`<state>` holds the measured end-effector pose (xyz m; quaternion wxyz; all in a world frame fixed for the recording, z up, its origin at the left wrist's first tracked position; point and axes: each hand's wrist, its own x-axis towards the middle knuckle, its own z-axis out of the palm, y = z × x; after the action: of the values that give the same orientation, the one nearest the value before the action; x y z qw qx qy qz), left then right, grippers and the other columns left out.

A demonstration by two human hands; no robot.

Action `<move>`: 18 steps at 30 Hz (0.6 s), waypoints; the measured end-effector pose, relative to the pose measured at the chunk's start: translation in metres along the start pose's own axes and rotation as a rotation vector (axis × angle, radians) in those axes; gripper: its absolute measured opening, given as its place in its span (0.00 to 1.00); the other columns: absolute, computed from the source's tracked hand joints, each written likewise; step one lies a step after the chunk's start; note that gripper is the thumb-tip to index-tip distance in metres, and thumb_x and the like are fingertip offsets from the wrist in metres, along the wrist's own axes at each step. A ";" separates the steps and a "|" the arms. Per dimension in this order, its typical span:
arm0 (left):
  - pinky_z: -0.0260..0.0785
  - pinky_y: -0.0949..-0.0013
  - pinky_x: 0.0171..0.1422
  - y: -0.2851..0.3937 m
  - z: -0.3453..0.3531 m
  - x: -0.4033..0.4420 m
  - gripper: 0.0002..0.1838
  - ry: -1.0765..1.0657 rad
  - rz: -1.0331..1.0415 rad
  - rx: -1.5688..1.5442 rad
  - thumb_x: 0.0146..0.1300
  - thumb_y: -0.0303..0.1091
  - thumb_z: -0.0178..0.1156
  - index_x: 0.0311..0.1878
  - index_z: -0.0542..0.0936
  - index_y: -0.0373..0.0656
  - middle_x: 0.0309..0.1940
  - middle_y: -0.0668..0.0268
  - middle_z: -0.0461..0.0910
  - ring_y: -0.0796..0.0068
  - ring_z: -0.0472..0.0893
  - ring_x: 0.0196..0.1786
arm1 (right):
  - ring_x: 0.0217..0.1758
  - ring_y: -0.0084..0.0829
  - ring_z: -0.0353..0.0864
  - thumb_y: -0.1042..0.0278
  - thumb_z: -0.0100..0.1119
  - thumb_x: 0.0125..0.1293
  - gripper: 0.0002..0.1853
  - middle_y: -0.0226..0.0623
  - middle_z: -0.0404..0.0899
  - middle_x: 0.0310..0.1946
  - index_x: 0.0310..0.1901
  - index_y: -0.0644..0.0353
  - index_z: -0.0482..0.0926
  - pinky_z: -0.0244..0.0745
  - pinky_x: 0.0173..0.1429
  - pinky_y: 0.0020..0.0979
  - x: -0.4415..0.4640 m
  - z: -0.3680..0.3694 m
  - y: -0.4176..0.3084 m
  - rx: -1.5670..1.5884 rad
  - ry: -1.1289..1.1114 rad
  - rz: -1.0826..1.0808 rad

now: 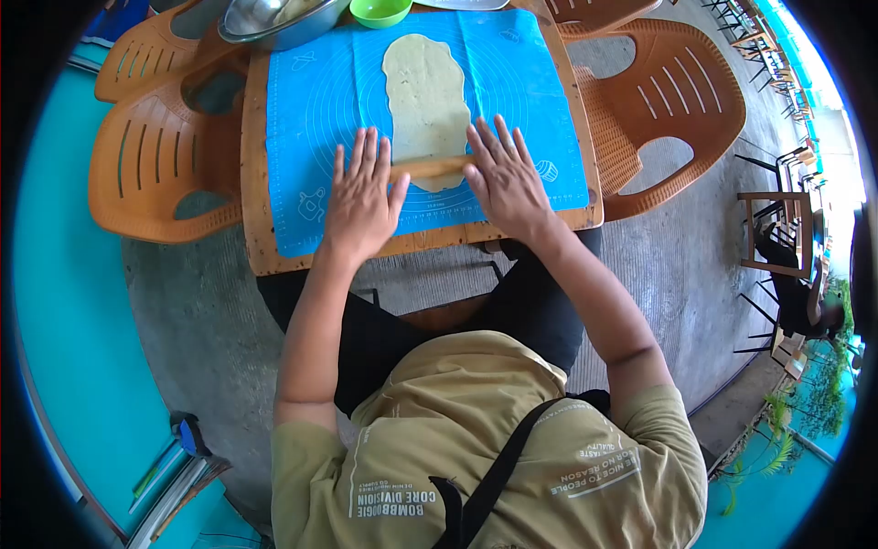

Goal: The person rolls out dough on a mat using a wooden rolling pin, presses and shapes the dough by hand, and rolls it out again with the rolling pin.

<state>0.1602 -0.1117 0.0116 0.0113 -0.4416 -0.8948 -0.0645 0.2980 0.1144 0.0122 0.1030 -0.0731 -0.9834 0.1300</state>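
A long, flat sheet of pale dough (pixel 426 91) lies lengthwise on a blue printed baking mat (pixel 306 110). Across its near end rests a wooden rolling pin (pixel 432 167). My left hand (pixel 363 197) lies flat over the pin's left end, fingers stretched forward and thumb out to the side. Over the right end is my right hand (pixel 509 178), also flat with its fingers spread. Both palms hide the ends of the pin, and neither hand wraps around it.
The mat covers most of a wooden table (pixel 257 210). At the far edge stand a metal bowl (pixel 315 26) and a green bowl (pixel 380 11). Orange chairs (pixel 169 146) flank the table on both sides. Another person (pixel 797 302) is far off at the right.
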 end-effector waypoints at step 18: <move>0.36 0.44 0.94 0.009 -0.007 -0.032 0.39 0.060 0.100 -0.127 0.86 0.52 0.46 0.86 0.55 0.33 0.88 0.47 0.52 0.53 0.46 0.92 | 0.92 0.53 0.44 0.50 0.44 0.86 0.36 0.53 0.55 0.86 0.85 0.67 0.56 0.37 0.93 0.53 -0.030 -0.009 -0.013 0.007 -0.038 0.001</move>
<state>0.1862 -0.1322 0.0174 0.0132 -0.4836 -0.8649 -0.1338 0.3270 0.0994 0.0183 0.0844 -0.0709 -0.9847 0.1349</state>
